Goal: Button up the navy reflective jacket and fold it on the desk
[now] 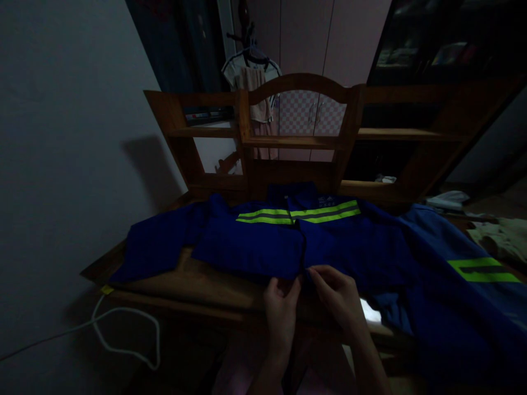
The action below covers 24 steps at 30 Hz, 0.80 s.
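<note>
A dark blue work jacket (255,244) with yellow-green and grey reflective bands lies front up across the wooden desk (197,280), collar toward the back. At its lower front edge, beside the middle opening, my left hand (282,302) pinches the fabric between thumb and fingers. Just to the right, my right hand (335,291) is closed in a pinch on the other front edge of the same jacket. Both sets of fingertips are close together, and the dim light hides the exact spot they grip.
A wooden shelf unit (294,144) rises along the desk's back edge. Another blue garment with a reflective band (486,270) lies at the right. A white cable (123,310) loops at the left, near the wall (61,164). Behind, clothes (255,82) hang on a stand.
</note>
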{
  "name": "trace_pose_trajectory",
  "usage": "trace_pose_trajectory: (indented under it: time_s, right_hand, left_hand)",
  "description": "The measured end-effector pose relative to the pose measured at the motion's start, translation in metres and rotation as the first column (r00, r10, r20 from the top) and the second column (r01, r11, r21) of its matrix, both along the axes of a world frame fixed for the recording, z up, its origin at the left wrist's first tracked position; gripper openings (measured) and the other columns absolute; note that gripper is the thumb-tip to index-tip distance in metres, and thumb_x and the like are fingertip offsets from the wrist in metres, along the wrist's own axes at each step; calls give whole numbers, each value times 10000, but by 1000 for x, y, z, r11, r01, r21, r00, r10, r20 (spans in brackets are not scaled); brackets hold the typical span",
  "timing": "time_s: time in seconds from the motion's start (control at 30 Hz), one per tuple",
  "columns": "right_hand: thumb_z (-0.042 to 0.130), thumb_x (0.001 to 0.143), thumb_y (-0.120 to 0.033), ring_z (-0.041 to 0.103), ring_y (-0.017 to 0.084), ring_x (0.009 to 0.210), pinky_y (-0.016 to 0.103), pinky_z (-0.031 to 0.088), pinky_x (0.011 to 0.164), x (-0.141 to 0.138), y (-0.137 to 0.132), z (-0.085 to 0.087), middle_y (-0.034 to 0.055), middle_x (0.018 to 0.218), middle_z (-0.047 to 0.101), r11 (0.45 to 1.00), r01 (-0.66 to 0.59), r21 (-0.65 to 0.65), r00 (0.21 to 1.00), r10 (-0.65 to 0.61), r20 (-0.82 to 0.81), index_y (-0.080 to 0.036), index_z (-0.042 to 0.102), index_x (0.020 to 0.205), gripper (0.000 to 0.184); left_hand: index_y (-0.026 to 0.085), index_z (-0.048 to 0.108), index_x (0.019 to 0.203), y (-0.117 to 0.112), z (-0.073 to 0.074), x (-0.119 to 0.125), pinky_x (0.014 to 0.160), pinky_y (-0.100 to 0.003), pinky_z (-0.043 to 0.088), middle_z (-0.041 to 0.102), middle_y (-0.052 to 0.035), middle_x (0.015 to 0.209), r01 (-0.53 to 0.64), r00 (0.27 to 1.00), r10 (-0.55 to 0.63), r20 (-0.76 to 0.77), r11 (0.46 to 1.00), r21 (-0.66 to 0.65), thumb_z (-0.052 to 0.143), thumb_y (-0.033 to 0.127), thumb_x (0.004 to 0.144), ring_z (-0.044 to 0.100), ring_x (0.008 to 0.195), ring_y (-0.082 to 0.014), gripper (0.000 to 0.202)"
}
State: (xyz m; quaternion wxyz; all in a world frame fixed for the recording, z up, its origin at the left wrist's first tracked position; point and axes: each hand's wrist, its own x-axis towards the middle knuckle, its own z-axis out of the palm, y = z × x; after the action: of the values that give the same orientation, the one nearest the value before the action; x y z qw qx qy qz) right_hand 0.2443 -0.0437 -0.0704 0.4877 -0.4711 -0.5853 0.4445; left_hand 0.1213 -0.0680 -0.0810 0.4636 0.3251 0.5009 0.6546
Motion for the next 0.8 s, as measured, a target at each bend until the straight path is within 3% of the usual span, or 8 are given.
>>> trace_pose_trajectory:
  time_s: [0.3, 0.43, 0.63, 0.8]
  right_hand:
    - [644, 887, -408, 403, 112, 491, 167, 275, 446, 3, 5, -2, -37, 549, 433, 995, -101, -8, 988, 101, 118, -169, 627, 915, 241]
    - [629, 899, -392, 419, 117, 508, 174, 277, 458, 3, 3, 0, -39, 566, 451, 992, -125, 23, 978, 120, 173, -179, 613, 917, 214]
    - [606, 911, -395, 458, 132, 542, 193, 298, 482, 1, -3, 3, -26, 611, 485, 992, -71, 101, 971, 45, 237, -185, 611, 933, 212]
    - [531, 939, -388, 495, 137, 550, 211, 333, 527, -4, -8, -2, -16, 646, 521, 960, 9, 279, 924, -114, 364, -187, 613, 934, 217]
  left_hand:
    - [123, 603, 943, -2, -10, -1, 793, -265, 471, 667, -95, 940, -40, 992, 38, -117, 999, -13, 647, 326, 804, 625, 911, -209, 249]
    - [134, 595, 976, -1, -13, -1, 846, -276, 457, 652, -100, 1012, -36, 996, 38, -86, 999, 28, 616, 315, 830, 610, 971, -208, 234]
    - [124, 613, 909, 1, -14, -1, 765, -245, 469, 668, -82, 903, -32, 997, 31, -64, 999, -8, 633, 318, 811, 624, 878, -192, 218]
    - [112, 585, 695, 1, -9, -1, 614, -211, 452, 618, -36, 670, -88, 990, 74, -122, 990, -107, 619, 496, 792, 594, 688, -159, 397]
